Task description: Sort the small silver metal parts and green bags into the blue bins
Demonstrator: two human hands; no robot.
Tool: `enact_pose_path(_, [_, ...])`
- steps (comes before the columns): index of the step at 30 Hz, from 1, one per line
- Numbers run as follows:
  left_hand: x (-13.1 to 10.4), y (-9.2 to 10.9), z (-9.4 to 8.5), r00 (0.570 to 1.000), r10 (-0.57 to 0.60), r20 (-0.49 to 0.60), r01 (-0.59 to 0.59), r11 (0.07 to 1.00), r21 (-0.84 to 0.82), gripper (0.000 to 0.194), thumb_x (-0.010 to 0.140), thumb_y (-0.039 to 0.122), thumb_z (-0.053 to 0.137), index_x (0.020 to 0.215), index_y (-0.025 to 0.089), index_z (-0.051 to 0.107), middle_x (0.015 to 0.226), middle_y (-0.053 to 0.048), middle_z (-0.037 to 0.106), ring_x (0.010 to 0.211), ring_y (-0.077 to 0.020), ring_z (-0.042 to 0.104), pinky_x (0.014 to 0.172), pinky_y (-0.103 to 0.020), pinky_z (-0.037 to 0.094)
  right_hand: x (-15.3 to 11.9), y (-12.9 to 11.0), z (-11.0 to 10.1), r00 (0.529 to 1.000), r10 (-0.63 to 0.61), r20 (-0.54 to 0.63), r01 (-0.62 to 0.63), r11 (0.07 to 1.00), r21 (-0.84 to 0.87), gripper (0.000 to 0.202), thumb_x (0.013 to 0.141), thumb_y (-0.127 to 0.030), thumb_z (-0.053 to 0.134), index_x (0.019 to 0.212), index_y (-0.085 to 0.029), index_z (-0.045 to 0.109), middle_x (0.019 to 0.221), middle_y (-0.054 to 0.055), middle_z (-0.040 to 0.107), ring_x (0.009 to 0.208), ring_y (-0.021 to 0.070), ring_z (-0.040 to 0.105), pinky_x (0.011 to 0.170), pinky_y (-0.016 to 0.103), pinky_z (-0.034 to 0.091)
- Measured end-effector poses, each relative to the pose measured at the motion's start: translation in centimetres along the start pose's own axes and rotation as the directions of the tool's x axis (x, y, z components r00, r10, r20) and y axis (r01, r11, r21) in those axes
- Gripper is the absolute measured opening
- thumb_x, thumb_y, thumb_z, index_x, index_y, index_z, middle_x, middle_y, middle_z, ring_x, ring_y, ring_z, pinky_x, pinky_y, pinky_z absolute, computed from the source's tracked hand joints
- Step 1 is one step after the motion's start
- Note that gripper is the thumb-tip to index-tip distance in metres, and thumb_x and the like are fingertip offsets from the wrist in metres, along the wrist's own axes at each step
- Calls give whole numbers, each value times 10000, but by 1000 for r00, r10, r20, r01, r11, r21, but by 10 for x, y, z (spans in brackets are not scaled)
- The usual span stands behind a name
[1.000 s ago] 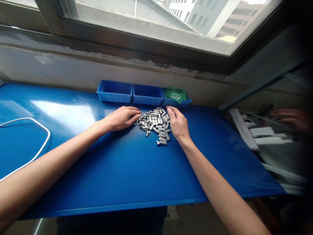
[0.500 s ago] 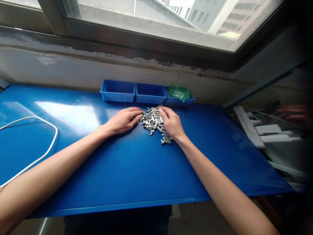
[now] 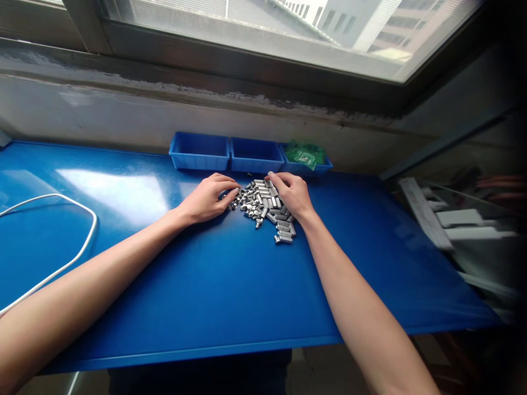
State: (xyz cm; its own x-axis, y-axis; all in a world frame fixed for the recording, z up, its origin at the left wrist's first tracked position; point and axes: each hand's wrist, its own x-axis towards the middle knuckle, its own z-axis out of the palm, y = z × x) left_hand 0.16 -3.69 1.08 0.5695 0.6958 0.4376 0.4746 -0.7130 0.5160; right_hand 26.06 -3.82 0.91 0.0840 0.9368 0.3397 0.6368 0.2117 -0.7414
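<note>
A pile of small silvery metal parts lies on the blue table between my hands. Short screws (image 3: 250, 204) make up its left side, and hexagonal metal standoffs (image 3: 267, 192) lie in rough rows on the right. My left hand (image 3: 211, 198) rests at the pile's left edge, fingers curled and thumb drawn close to them; anything between the tips is too small to name. At the far right edge of the pile, my right hand (image 3: 294, 195) has its thumb and fingertips together over the standoffs. What it pinches is hidden.
Three blue bins stand along the wall: a left bin (image 3: 200, 162), a middle bin (image 3: 256, 164) and a right bin holding green plastic bags (image 3: 305, 153). A white cable (image 3: 88, 241) curves over the table's left side. White pieces (image 3: 461, 218) lie at right, beyond the table edge.
My right hand has shifted slightly up and right, uncovering more standoffs. My left hand has drawn back a little to the left, with small screws showing near its fingers.
</note>
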Motion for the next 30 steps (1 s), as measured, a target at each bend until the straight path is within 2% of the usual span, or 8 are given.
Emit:
enact_pose_path(5, [0,-3,-2,993,-68,-93,66,997,-30,316,943,246,561,1119,167,811,1179,-93,799,1131,-243,715,1039,-373,539,-5,-2,-7,998,-57,23,55,995,88,386,967,-540,610,897,-232,831,1024,50,831,1033,259,750,898,363,546])
enact_pose_path(8, [1,-5,-4,978,-149,-144,146,989,-36,300,874,212,583,1045,171,827,1096,-75,814,988,-227,730,904,-342,572,-6,-5,-9,992,-127,21,125,988,89,348,970,-502,615,878,-240,824,1044,53,824,1109,267,731,984,394,539])
enact_pose_path(11, [2,-5,-6,972,-202,-116,193,978,-84,280,835,212,602,981,164,837,1028,-67,818,840,-190,719,789,-295,570,-8,-7,-11,974,-225,33,224,974,32,314,962,-473,620,873,-247,819,1028,59,820,1109,273,718,1015,429,531])
enact_pose_path(16, [2,-5,-7,967,-228,-115,214,969,-127,280,819,222,613,968,165,844,973,-61,814,760,-161,695,747,-268,555,-13,-13,-11,933,-358,33,359,925,-124,323,972,-447,571,827,-257,789,968,52,818,1019,277,716,1011,480,509])
enact_pose_path(21, [1,-5,-7,968,-225,-113,209,968,-138,279,819,222,620,973,147,841,934,-64,801,733,-150,687,719,-257,545,-16,-18,-11,915,-403,-11,397,905,-154,360,999,-441,527,803,-256,766,917,49,811,973,269,718,978,475,501])
enact_pose_path(25, [0,-5,-7,970,-216,-107,201,970,-135,283,830,230,613,979,151,840,948,-67,806,734,-151,692,713,-260,550,-15,-17,-11,920,-392,-8,385,908,-164,378,1003,-451,506,797,-258,757,903,48,808,961,267,719,968,472,503])
enact_pose_path(30, [2,-11,-12,943,-331,-36,310,912,-267,300,813,289,663,1004,153,849,1023,-80,828,881,-220,777,825,-297,619,-16,-17,-11,920,-392,6,387,906,-172,382,1003,-457,496,809,-257,758,904,48,808,961,267,721,975,475,507])
